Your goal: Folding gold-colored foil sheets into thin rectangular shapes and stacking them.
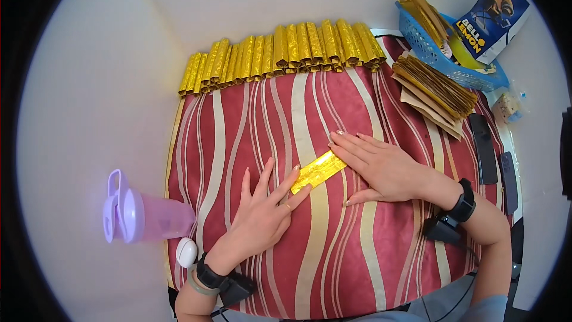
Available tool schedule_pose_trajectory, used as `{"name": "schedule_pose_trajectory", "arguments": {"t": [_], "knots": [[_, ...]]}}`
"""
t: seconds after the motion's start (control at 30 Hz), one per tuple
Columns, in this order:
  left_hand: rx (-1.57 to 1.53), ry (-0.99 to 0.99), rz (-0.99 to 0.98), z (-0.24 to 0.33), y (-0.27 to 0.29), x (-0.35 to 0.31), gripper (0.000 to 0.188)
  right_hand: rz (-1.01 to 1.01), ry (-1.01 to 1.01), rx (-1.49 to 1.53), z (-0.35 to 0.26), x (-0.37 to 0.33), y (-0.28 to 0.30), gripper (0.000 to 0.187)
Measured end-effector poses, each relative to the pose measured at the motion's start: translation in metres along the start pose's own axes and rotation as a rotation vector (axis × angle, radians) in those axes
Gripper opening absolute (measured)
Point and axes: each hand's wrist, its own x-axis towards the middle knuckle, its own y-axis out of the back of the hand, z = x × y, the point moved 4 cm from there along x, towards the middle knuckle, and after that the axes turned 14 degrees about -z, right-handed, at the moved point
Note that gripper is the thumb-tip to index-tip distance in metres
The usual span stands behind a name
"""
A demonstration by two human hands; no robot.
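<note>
A shiny gold foil paper piece (320, 172), narrow and flattened, lies at a slant on the red striped cloth (351, 244). With its fingers spread, my left hand (261, 217) touches the left end of the piece. My right hand (390, 173) lies flat with its fingers stretched out over the right end, hiding that part. Along the far edge of the cloth, gold paper rolls (257, 56) are heaped side by side in a long row.
Far right, a blue basket (476, 77) holds folded paper and a dark blue packet (491, 18). A gold-brown paper stack (438, 86) lies before it. Two dark flat devices, including a phone (483, 149), lie at the right edge. A purple bottle (161, 217) and white case (186, 253) are left.
</note>
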Motion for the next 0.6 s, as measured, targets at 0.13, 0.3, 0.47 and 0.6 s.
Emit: {"name": "schedule_pose_trajectory", "arguments": {"t": [0.13, 0.3, 0.47, 0.6], "knots": [[0.014, 0.002, 0.007, 0.0003, 0.0002, -0.0018, 0.058, -0.027, -0.009, 0.031, 0.0008, -0.0003, -0.0010, 0.096], [-0.016, -0.008, 0.018, 0.0008, 0.0017, -0.0052, 0.055, -0.040, -0.013, 0.050, 0.0018, -0.0024, -0.0004, 0.097], [-0.020, -0.004, -0.025, -0.0033, 0.0005, -0.0052, 0.054, -0.050, -0.013, 0.044, 0.0004, 0.0005, 0.0009, 0.098], [-0.016, -0.020, -0.039, -0.0036, 0.0006, -0.0050, 0.055, -0.070, -0.024, 0.062, -0.0002, 0.0003, 0.0016, 0.095]]}}
